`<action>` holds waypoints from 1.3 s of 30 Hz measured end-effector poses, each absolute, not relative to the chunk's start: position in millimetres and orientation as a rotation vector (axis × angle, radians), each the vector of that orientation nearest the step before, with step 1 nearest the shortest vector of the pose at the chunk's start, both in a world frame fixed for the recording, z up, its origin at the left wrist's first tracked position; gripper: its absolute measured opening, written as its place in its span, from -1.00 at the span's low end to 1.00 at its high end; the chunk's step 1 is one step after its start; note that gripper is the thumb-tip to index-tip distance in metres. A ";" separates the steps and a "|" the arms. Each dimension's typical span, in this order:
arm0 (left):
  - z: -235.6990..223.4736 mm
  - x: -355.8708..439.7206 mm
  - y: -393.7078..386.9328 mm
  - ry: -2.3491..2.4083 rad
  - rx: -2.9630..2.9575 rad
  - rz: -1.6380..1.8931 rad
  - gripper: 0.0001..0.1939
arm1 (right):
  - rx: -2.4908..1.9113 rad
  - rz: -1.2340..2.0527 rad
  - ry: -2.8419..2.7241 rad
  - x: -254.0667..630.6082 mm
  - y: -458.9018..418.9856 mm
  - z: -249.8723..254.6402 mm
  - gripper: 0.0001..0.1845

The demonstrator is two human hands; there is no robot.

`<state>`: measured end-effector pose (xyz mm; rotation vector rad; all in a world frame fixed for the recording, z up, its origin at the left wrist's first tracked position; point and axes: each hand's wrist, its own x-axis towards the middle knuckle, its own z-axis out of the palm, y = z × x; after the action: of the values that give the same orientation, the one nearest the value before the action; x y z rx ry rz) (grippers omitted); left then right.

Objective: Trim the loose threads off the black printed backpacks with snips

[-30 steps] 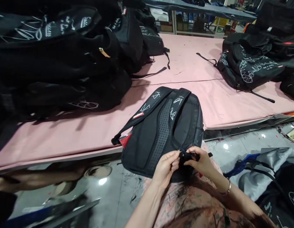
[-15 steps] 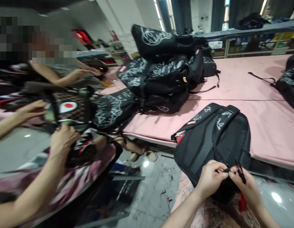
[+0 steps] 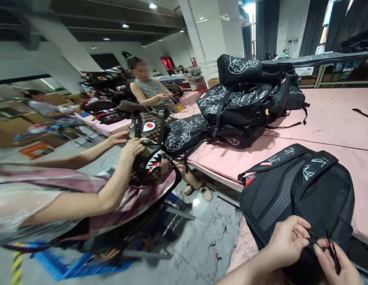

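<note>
Furthest left of our backpack, a co-worker's hands (image 3: 132, 148) rest on a checked bag (image 3: 154, 164) with a toothed mouth on it; below them stands a blue frame (image 3: 53, 261). Beyond that bag, well apart from our backpack, another person (image 3: 157, 97) is at the far part of the pink table (image 3: 329, 130). Between the checked bag and our backpack, black bags (image 3: 243, 107) with white scribbled lines lie heaped on the table.

Our black backpack (image 3: 323, 194) leans at the near table edge, back panel up, its lower part towards us. It looks sewn together, with both padded shoulder straps attached at the top, so the main build seems done. At its lower end, our left hand (image 3: 287, 241) pinches a small dark strap piece (image 3: 312, 240) between thumb and fingers. Just beside it, to the right, our right hand (image 3: 341, 265) grips a dark pointed tool (image 3: 333, 253), perhaps snips, while its thumb and forefinger pinch at the same piece. The work at this spot looks unfinished, as both hands are closed there; we cannot tell how much remains, or whether the piece is whole or cut, since fingers and shadow hide it.
</note>
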<state>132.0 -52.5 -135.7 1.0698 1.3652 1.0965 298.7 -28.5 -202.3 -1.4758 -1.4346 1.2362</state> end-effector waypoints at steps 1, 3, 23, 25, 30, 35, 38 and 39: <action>-135.1 130.7 -50.2 1.294 0.913 1.114 -0.64 | -1.458 1.221 -1.466 298.5 -28.9 -199.9 -0.58; -132.9 128.9 -49.0 1.166 0.691 1.141 -0.68 | -1.402 1.151 -1.531 295.8 -32.7 -191.3 -0.64; -125.1 133.2 -38.9 1.070 0.310 1.172 -0.60 | -1.243 1.400 -1.280 282.1 -26.0 -140.6 -0.74; -123.0 134.0 -39.1 1.072 0.317 1.161 -0.57 | -1.274 1.311 -1.267 284.7 -24.5 -136.6 -0.73; -116.0 142.1 -39.7 1.127 0.402 1.126 -0.55 | -1.249 1.083 -1.435 291.6 -19.7 -127.1 -0.79; -107.3 149.9 -40.8 1.199 0.535 1.107 -0.58 | -1.271 1.143 -1.549 290.0 -5.6 -124.6 -0.82; -107.2 148.8 -40.9 1.223 0.536 1.106 -0.57 | -1.263 1.397 -1.350 286.3 3.1 -129.3 -0.76; -108.1 147.8 -40.7 1.228 0.526 1.108 -0.56 | -1.234 1.463 -1.287 285.3 4.7 -130.8 -0.75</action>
<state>147.8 -40.7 -108.1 0.5262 1.2276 1.1075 285.3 4.7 -130.8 -1.2345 -1.2873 1.4627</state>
